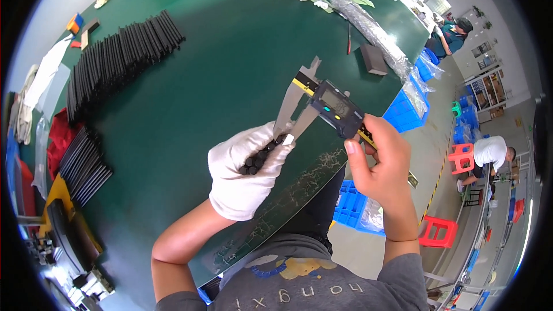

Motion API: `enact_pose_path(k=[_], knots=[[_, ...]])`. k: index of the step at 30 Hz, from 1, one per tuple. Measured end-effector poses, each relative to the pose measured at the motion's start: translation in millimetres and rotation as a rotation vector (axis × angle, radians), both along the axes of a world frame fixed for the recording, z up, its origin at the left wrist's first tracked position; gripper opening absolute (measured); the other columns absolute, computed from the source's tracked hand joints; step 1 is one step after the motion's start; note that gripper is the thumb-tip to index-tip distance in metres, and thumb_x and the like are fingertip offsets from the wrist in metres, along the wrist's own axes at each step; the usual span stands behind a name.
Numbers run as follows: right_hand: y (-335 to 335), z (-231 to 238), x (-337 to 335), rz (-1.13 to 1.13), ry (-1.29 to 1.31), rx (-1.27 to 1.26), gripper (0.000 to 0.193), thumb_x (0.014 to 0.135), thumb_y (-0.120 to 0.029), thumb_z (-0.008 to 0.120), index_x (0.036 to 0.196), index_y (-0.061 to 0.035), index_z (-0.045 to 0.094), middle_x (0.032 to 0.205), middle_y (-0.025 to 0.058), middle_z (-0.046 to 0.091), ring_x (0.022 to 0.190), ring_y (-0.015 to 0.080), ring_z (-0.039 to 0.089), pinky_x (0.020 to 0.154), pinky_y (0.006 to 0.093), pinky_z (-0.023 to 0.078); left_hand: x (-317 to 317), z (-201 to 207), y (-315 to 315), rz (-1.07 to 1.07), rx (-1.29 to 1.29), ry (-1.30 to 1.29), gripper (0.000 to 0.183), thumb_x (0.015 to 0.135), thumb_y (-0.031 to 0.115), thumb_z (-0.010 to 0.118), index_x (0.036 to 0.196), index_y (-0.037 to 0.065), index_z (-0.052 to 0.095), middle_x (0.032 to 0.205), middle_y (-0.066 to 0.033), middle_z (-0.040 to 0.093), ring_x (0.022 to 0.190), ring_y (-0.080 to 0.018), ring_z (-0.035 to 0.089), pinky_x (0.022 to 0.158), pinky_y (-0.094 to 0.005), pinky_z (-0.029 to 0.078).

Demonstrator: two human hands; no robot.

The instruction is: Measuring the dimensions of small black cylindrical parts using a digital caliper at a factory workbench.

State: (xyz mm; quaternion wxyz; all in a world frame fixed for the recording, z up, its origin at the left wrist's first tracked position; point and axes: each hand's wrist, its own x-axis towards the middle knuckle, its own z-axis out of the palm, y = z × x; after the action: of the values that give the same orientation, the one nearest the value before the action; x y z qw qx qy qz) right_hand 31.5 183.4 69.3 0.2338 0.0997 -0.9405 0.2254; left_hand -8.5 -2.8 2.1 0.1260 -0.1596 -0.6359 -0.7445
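Observation:
My left hand (245, 174), in a white glove, grips a narrow black part with round studs (260, 155) and holds its upper end between the jaws of a digital caliper (328, 106). My bare right hand (383, 164) grasps the caliper's dark slider body, thumb on its lower edge. The caliper's grey jaws point down and left toward the part, and its small display faces up. Both hands hover over the near edge of a green table (230, 69).
Rows of long black strips (118, 57) lie on the table's left, with more stacked strips (86, 164) near the left edge. A dark block (373, 59) and clear plastic bags (383, 40) sit at the far right. Blue bins (403, 112) and red stools (438, 230) stand on the floor; other people work beyond.

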Motion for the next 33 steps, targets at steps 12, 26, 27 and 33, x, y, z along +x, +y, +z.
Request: enact_pose_path(k=[12,26,27,33], knots=[[-9.8,6.0,-0.9,-0.053,0.048,-0.008,0.029,0.073,-0.023,0.076,0.086,-0.0032,0.059,0.071,0.0060,0.061,0.046,0.0137,0.049,0.042,0.0251,0.039,-2.1,-6.0,0.0,0.116,-0.067,0.125,0.020,0.072,-0.001,0.075,0.090,0.001,0.067,0.077,-0.0079,0.067,0.061,-0.0089,0.060,0.056,-0.0209,0.048],[-10.7,7.2,2.3,-0.068,0.003,0.011,0.026,0.073,-0.020,0.074,0.086,-0.0028,0.059,0.069,0.0061,0.059,0.046,0.0147,0.050,0.042,0.0263,0.039,6.0,-5.0,0.5,0.045,-0.021,0.061,0.028,0.076,-0.006,0.068,0.102,0.002,0.065,0.085,-0.0096,0.067,0.072,-0.0134,0.065,0.065,-0.0235,0.051],[-10.6,7.4,2.8,-0.070,0.000,0.010,0.026,0.073,-0.020,0.074,0.086,-0.0028,0.059,0.069,0.0061,0.059,0.046,0.0147,0.050,0.042,0.0263,0.039,6.2,-2.5,-0.4,0.042,-0.021,0.059,0.028,0.076,-0.006,0.068,0.102,0.002,0.065,0.085,-0.0096,0.067,0.072,-0.0134,0.065,0.065,-0.0235,0.051],[-8.0,6.1,0.8,-0.030,-0.020,0.000,0.026,0.073,-0.019,0.074,0.085,-0.0022,0.059,0.069,0.0067,0.060,0.046,0.0161,0.050,0.042,0.0266,0.039,5.7,2.3,-1.7,-0.013,-0.004,-0.030,0.023,0.077,-0.005,0.068,0.098,0.004,0.066,0.082,-0.0075,0.067,0.071,-0.0115,0.063,0.065,-0.0220,0.050]])
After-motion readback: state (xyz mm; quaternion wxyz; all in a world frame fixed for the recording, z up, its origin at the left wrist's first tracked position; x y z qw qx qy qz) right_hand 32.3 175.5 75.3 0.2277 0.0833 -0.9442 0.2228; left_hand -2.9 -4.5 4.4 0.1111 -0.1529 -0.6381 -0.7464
